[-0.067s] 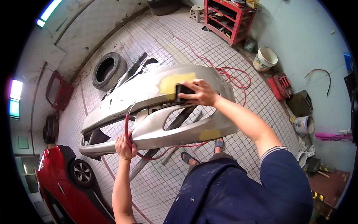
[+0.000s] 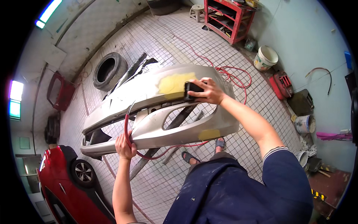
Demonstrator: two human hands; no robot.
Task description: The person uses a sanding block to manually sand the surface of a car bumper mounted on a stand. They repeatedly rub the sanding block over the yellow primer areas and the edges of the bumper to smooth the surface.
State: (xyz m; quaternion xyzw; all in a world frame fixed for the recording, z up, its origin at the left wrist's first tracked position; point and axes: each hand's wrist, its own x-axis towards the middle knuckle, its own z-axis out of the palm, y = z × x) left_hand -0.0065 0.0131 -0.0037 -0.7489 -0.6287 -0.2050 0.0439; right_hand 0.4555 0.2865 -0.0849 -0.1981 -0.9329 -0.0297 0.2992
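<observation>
"Head view: state the position of the bumper."
"The silver bumper (image 2: 143, 95) lies crosswise in front of the person, above the tiled floor (image 2: 160, 192). One yellow patch (image 2: 173, 85) is on its upper face; a smaller yellow area (image 2: 209, 134) is on its lower right part."

"Specify the right hand."
"The right hand (image 2: 209, 91) has its fingers partly spread and bent over a black block (image 2: 193, 90), gripping it. The block sits against the bumper at the right end of the larger patch."

"Specify the left hand."
"The left hand (image 2: 126, 146) is curled at the bumper's near edge, left part. Its fingers are closed about a red hose (image 2: 126, 128), whose slim end projects over the bumper's opening."

"List the surroundings, referenced to the bumper."
"Beyond its left half: a tire (image 2: 121, 72). Beyond its right end: coiled red hose line (image 2: 238, 83), then a white bucket (image 2: 264, 61); farther back, a red tool cart (image 2: 235, 28). Left of it and nearer the person: a red car (image 2: 61, 175)."
</observation>
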